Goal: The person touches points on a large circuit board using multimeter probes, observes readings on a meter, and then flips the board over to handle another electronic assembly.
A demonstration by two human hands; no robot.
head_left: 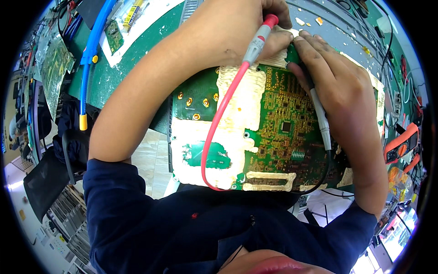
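A large green circuit board (286, 126) fills the middle, with cream-coloured paste-like patches (239, 96) and dense gold components. My left hand (255, 32) is at the board's top edge, fingers curled round a red and grey test probe (255, 43), whose red lead loops down across the board. My right hand (335, 80) rests over the upper right of the board, fingers bent round a black and grey probe (318, 112), its black lead running down the right side. Both probe tips are hidden by the fingers and board edge.
An orange-cased multimeter (401, 144) lies at right. At upper left are a blue tube (89, 64), a small board (114, 36) and a yellow syringe (133, 13) on the green bench (80, 77). A black chair (41, 178) stands at lower left.
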